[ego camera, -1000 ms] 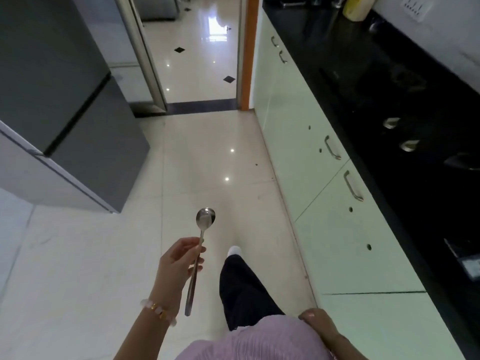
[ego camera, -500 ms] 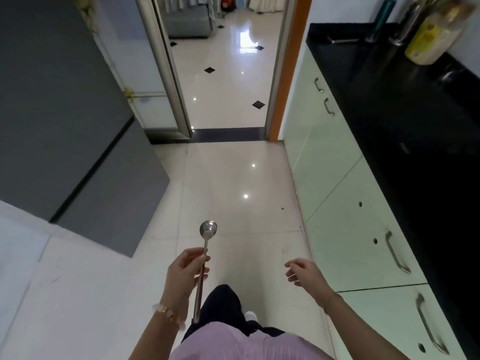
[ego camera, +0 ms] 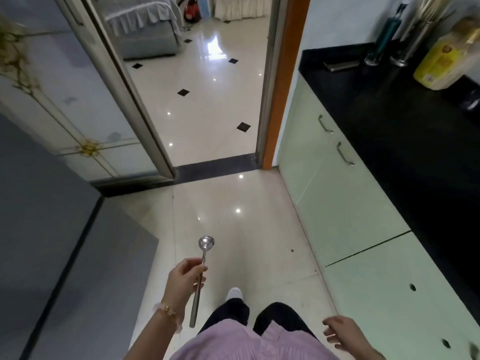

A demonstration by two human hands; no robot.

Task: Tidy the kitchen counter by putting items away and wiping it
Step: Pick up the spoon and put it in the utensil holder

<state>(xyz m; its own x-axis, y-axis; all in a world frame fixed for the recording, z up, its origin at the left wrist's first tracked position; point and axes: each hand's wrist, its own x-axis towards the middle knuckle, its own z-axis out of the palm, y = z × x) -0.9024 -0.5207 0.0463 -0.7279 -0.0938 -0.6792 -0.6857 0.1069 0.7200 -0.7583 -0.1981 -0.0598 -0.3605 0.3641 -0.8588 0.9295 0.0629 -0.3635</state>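
Observation:
My left hand [ego camera: 183,278] grips a long steel ladle [ego camera: 202,271] by the middle of its handle, bowl pointing forward over the floor. My right hand [ego camera: 340,331] hangs low at the right beside the cabinets, fingers loosely apart and holding nothing. The black kitchen counter [ego camera: 405,141] runs along the right side, well above and right of both hands. At its far end stand a yellow bottle [ego camera: 446,58], two tall steel containers [ego camera: 413,32] and a flat dark object [ego camera: 341,64].
Pale green cabinet doors [ego camera: 345,203] with steel handles line the right. A grey fridge [ego camera: 52,242] stands at the left. Ahead, a doorway with an orange frame [ego camera: 283,81] opens onto a glossy tiled room with a sofa [ego camera: 145,29]. My legs and a white shoe [ego camera: 235,293] show below.
I have walked forward along the counter toward the doorway. The ladle stays in my left hand. My right hand has swung from beside my hip out to the front, then back down to the right.

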